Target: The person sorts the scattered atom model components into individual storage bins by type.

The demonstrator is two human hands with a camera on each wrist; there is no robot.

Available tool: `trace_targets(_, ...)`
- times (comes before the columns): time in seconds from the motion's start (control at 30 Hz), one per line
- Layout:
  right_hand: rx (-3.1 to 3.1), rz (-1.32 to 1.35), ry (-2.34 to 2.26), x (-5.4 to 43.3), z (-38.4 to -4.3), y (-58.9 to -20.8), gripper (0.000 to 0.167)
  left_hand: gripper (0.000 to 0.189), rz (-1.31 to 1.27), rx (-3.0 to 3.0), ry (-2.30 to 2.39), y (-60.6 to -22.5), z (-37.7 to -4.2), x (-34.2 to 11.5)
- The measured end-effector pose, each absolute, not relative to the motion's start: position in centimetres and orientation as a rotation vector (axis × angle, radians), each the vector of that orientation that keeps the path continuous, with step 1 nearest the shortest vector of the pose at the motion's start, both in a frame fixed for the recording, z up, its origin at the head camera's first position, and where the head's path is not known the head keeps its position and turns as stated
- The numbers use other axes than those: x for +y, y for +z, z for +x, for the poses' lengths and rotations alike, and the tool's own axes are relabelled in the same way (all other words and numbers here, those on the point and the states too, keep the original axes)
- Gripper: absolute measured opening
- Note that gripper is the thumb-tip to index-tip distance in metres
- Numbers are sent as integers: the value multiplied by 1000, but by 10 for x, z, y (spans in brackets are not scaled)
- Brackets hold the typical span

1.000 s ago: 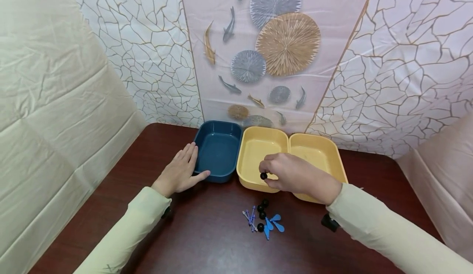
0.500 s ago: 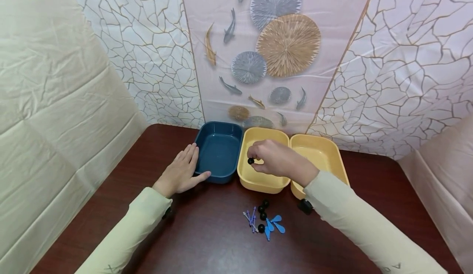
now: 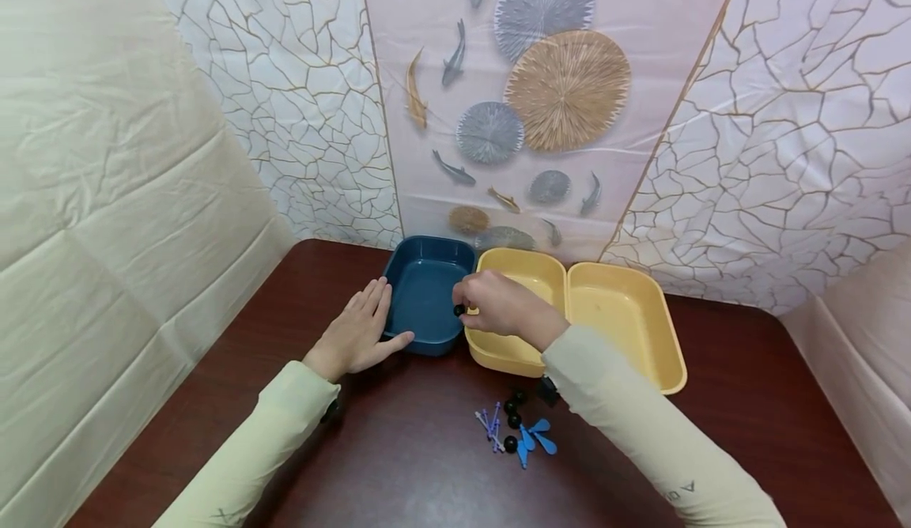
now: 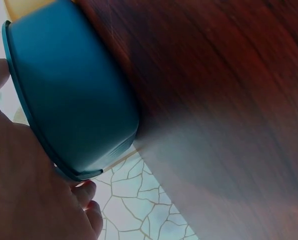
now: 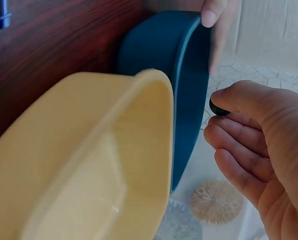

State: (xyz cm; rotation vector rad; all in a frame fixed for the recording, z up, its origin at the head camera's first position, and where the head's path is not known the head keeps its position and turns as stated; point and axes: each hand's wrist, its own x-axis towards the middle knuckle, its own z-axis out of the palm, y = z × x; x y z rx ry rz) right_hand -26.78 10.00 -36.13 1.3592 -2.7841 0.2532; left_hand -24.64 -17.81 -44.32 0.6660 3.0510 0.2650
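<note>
My right hand (image 3: 498,303) pinches a small black ball (image 3: 459,310) between thumb and fingers, over the edge where the blue tray meets the middle yellow tray. The right wrist view shows the black ball (image 5: 219,107) at the thumb tip. With fingers straight, my left hand (image 3: 356,330) rests against the left rim of the dark blue tray (image 3: 427,307), thumb at its front corner. In the left wrist view the blue tray's outer wall (image 4: 74,90) fills the space beside that hand. Several more black balls (image 3: 514,420) lie on the table in front.
Two yellow trays, the middle one (image 3: 501,354) and the right one (image 3: 626,314), stand in a row right of the blue tray. On the dark wooden table (image 3: 398,465) lie thin purple sticks (image 3: 493,427) and blue drop-shaped pieces (image 3: 544,441). A patterned cloth (image 3: 569,196) hangs behind.
My right hand has carried the black ball leftward, from above the middle yellow tray to the blue tray's right edge. The left hand stays at the blue tray; the head view has shifted slightly.
</note>
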Motion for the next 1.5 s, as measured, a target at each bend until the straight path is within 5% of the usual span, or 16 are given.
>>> trace_targets(1.0,-3011,1174,385,44,-312,-424,22,99,667,3045,270,-443,-246,-178)
trace_targets(1.5,-2985,1235,378,58,-302,-386,30,101,659,3034,287,-448,-251,-180)
